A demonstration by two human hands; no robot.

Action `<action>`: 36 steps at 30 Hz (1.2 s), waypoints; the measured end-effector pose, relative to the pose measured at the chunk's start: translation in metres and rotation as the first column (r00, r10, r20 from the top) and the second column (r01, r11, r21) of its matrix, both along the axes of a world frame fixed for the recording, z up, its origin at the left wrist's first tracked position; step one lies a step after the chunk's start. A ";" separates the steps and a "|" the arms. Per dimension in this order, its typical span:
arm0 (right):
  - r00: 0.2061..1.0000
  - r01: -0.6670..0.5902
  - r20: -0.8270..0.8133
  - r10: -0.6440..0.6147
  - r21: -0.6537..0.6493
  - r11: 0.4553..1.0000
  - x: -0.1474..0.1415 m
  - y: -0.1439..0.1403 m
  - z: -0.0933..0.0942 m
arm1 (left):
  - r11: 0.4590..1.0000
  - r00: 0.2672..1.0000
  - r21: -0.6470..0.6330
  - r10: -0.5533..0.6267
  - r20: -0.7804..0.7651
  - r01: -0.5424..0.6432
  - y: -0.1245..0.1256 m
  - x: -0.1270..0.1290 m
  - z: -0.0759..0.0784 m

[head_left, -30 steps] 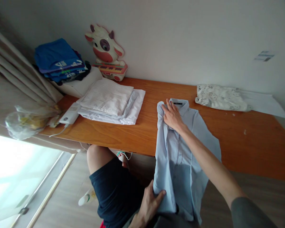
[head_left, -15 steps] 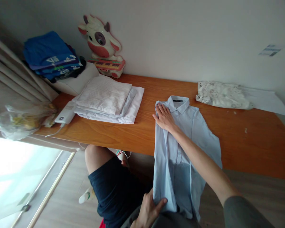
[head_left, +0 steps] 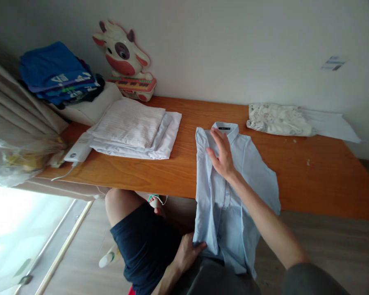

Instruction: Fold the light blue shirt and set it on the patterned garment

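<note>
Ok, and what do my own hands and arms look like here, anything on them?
Your left hand and right hand are bare, with no gloves, rings or watch to be seen. Both forearms are uncovered; a dark grey sleeve ends around the right elbow.

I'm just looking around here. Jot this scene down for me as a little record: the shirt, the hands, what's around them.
Shirt: pale blue, collar toward the wall, lower part reaching past the table's edge
Table: brown wood
Left hand: pinching the shirt's lower edge
Right hand: fingers spread over the shirt near its collar; contact unclear
Left side: folded white clothes, toy cow, blue clothes, plastic bag
Right side: patterned cloth near the wall
</note>
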State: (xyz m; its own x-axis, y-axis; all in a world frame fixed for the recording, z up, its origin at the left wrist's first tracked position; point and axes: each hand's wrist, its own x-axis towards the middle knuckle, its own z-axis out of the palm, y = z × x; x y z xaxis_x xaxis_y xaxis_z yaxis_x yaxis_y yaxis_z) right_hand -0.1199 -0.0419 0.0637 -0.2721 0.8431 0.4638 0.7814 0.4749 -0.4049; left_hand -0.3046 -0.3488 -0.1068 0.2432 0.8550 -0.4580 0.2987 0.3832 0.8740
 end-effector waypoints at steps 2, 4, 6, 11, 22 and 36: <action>0.978 0.128 -0.172 -0.122 0.028 0.991 0.029 -0.047 0.009 | 0.999 0.999 0.004 0.042 0.017 -0.042 0.004 0.002 0.005; 0.880 0.295 -0.405 -0.250 0.051 0.954 0.065 -0.097 0.001 | 0.997 0.997 -0.005 0.074 0.016 -0.073 0.010 0.004 0.010; 0.690 0.501 -0.615 -0.381 0.026 0.865 0.103 -0.145 -0.025 | 0.997 0.997 0.007 0.074 0.008 -0.074 0.015 0.006 0.014; 0.316 0.681 -0.615 -0.722 -0.383 0.624 0.175 -0.250 -0.118 | 0.924 0.940 0.237 0.328 -0.092 -0.299 0.023 0.006 0.019; 0.594 0.137 -0.351 -0.724 -0.842 0.521 0.195 -0.339 -0.177 | 0.619 0.867 0.636 -0.467 -0.174 0.461 0.147 0.128 0.170; 0.625 0.075 -0.339 -0.703 -0.871 0.486 0.206 -0.369 -0.165 | 0.595 0.620 0.334 -0.375 -0.689 0.731 0.283 0.309 0.172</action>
State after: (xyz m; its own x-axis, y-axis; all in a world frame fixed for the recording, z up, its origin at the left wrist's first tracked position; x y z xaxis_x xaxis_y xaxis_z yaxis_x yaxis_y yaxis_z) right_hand 0.0860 -0.4105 -0.1017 0.2534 0.8420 -0.4762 0.2099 -0.5284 -0.8226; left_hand 0.0048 -0.0654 0.0650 0.6457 0.7430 -0.1764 0.7142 -0.5057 0.4840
